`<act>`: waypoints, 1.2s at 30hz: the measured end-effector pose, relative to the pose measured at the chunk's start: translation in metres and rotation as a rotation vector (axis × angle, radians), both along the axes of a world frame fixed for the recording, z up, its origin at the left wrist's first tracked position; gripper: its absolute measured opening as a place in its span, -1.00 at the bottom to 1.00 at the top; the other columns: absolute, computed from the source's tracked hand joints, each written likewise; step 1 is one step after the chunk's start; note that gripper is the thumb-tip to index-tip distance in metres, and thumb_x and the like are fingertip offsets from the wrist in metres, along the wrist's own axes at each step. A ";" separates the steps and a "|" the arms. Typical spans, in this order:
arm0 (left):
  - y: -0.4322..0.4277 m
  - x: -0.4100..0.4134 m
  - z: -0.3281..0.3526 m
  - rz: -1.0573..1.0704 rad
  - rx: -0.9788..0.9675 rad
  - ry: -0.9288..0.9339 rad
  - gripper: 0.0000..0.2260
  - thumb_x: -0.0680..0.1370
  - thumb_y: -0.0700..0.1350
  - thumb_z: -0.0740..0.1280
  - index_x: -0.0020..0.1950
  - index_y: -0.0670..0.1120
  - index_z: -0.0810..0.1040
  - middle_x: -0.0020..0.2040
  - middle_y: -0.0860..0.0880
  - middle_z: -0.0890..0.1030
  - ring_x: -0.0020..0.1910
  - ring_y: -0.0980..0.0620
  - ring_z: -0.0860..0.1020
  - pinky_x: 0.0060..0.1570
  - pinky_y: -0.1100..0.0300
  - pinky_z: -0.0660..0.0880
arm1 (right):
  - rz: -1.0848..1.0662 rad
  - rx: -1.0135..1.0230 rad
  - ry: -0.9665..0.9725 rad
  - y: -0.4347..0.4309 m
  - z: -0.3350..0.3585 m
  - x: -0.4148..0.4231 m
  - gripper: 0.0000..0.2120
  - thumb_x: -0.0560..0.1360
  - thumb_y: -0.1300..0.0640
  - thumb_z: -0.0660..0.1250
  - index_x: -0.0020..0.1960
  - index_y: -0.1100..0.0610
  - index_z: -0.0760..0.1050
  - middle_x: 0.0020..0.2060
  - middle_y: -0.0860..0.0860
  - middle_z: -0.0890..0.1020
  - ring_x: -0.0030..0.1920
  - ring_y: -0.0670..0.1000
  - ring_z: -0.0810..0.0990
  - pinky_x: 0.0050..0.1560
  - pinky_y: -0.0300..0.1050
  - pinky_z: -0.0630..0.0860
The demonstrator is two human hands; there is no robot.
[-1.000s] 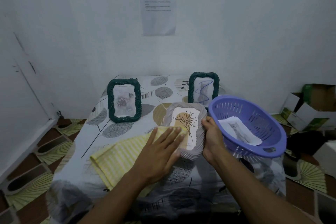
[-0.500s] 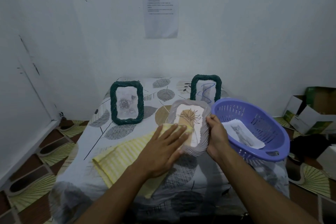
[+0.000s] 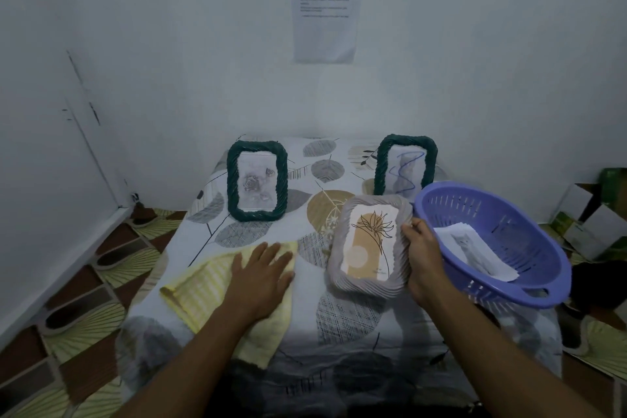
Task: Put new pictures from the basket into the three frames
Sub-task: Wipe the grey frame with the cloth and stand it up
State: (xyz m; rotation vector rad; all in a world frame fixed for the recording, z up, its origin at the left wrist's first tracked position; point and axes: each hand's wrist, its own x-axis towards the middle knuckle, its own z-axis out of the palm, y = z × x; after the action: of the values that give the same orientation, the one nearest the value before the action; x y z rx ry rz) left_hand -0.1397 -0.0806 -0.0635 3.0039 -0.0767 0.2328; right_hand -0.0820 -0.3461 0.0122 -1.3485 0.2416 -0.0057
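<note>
Your left hand [image 3: 261, 271] has slid off the grey frame [image 3: 368, 288], fingers flat and spread on the yellow cloth [image 3: 203, 292]. Your right hand [image 3: 424, 254] grips that frame's edge, propping it tilted, probably for swapping, just beside the basket [image 3: 492, 210] where a new picture [image 3: 475, 251] waits.

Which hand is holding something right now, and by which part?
The right hand grips the grey frame by its right edge. The left hand lies flat on the yellow cloth, holding nothing.
</note>
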 end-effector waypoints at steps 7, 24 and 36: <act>0.052 0.010 -0.006 0.087 -0.133 -0.292 -0.84 0.50 -0.19 0.36 0.03 -0.24 0.61 0.09 -0.30 0.60 0.04 -0.27 0.59 -0.06 -0.02 0.57 | 0.073 0.009 -0.004 0.027 -0.004 -0.002 -0.82 0.64 0.21 0.13 0.02 0.17 0.50 0.03 0.25 0.66 0.06 0.30 0.63 0.13 0.39 0.51; -0.034 0.042 0.078 0.034 -1.229 0.149 -0.66 0.66 0.07 0.08 0.16 -0.09 0.54 0.02 -0.08 0.65 0.01 -0.08 0.62 0.07 -0.04 0.58 | 0.209 0.049 -0.107 0.034 0.009 0.024 -0.78 0.65 0.18 0.13 0.15 0.15 0.53 0.00 0.12 0.71 0.02 0.20 0.67 0.07 0.17 0.58; -0.041 0.132 0.099 0.160 -1.655 0.087 -0.67 0.68 -0.06 0.06 -0.09 -0.08 0.57 -0.22 -0.04 0.68 -0.22 0.06 0.64 -0.15 0.18 0.54 | 0.365 0.054 -0.105 0.048 0.026 0.111 -0.71 0.65 0.06 0.11 0.21 0.13 0.53 0.10 0.12 0.68 0.12 0.17 0.64 0.13 0.11 0.57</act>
State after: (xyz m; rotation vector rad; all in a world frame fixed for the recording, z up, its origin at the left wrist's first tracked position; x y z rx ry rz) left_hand -0.0082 -0.1214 0.0356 1.3612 0.2447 0.0800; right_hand 0.0289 -0.2977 0.0382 -1.3184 -0.0951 0.2339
